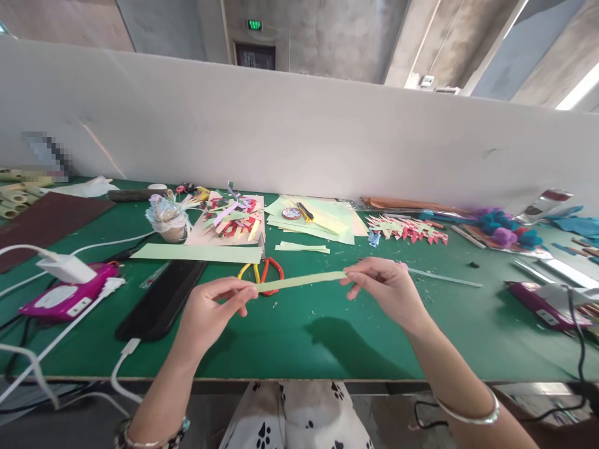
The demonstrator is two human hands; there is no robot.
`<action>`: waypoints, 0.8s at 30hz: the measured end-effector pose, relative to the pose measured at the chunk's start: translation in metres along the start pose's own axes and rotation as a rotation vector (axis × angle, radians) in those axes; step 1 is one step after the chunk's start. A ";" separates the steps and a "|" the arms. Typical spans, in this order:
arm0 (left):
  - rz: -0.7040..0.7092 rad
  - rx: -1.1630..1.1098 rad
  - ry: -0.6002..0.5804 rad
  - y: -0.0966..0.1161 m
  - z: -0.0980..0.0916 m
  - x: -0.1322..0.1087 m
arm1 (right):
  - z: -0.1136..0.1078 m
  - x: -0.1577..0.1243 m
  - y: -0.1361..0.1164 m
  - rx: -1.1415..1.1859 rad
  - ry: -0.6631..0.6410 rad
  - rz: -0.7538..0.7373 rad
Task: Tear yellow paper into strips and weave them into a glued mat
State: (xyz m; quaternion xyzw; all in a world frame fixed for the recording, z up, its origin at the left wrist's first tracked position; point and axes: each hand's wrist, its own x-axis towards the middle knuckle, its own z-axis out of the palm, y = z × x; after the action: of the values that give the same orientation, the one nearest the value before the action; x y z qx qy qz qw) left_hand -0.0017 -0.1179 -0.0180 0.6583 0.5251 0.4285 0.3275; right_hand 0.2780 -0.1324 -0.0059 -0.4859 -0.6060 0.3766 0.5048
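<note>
A narrow light green paper strip [302, 280] stretches between my two hands above the green tabletop. My left hand [213, 308] pinches its left end between thumb and fingers. At the other end, my right hand [384, 290] grips it the same way. Partly behind the strip lie scissors [274, 267] with red and yellow handles. A wider pale green paper strip [196, 252] covers part of the scissors' blades. Just beyond the held strip, several short pale green strips [302, 247] rest on the table.
A black phone [159, 302] and a purple power strip [70, 293] with white cables occupy the left. At the back are paper scraps [234, 215], stacked sheets [313, 218] and red-green folded paper pieces [407, 228]. Another purple power strip [538, 304] stands right. A white partition [299, 131] closes the back.
</note>
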 end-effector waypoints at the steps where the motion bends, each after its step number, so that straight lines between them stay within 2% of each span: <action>1: -0.033 0.007 -0.051 -0.002 -0.001 0.003 | -0.003 0.009 -0.001 -0.027 -0.005 0.018; 3: -0.079 0.018 -0.146 -0.005 -0.001 0.007 | -0.009 0.033 0.000 -0.078 -0.056 0.062; 5: -0.096 0.021 -0.242 -0.008 0.002 0.008 | -0.011 0.063 0.005 -0.154 -0.054 0.089; 7: -0.108 0.025 -0.333 -0.010 0.007 0.007 | -0.009 0.096 0.016 -0.354 -0.050 0.144; 8: -0.118 0.030 -0.365 -0.012 0.010 0.005 | -0.007 0.111 0.023 -0.523 -0.079 0.190; 9: -0.129 0.038 -0.383 -0.014 0.013 0.002 | -0.004 0.125 0.031 -0.593 -0.106 0.221; 12: -0.156 0.094 -0.347 -0.023 0.019 -0.008 | 0.002 0.158 0.055 -0.768 -0.170 0.290; 17: -0.126 0.197 -0.237 -0.043 0.020 -0.026 | 0.002 0.188 0.086 -1.122 -0.169 0.308; 24: -0.124 0.193 -0.274 -0.046 0.021 -0.030 | -0.014 0.214 0.114 -1.319 -0.268 0.334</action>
State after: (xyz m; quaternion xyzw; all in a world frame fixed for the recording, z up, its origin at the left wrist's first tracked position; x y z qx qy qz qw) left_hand -0.0040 -0.1363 -0.0743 0.7053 0.5538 0.2613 0.3573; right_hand 0.3114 0.1023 -0.0586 -0.7273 -0.6826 0.0591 -0.0400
